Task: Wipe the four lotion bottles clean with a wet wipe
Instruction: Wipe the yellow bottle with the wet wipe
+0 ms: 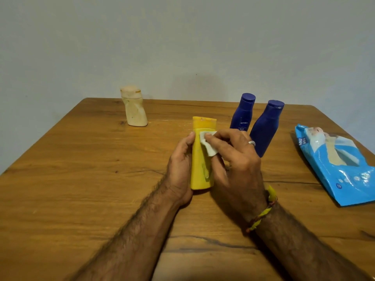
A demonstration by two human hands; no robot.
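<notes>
A yellow lotion bottle (199,165) stands at the table's middle, cap up. My left hand (180,167) grips its left side. My right hand (235,159) presses a folded white wet wipe (209,145) against the bottle's upper front, just below the cap. Behind them to the right stand two dark blue bottles, one labelled Nivea (242,113) and one plain (265,126), partly hidden by my right hand. A cream, curved bottle (135,107) stands alone at the far left near the wall.
A blue wet-wipe pack (334,165) lies flat near the right edge of the wooden table (81,179). A pale wall rises directly behind the table's far edge.
</notes>
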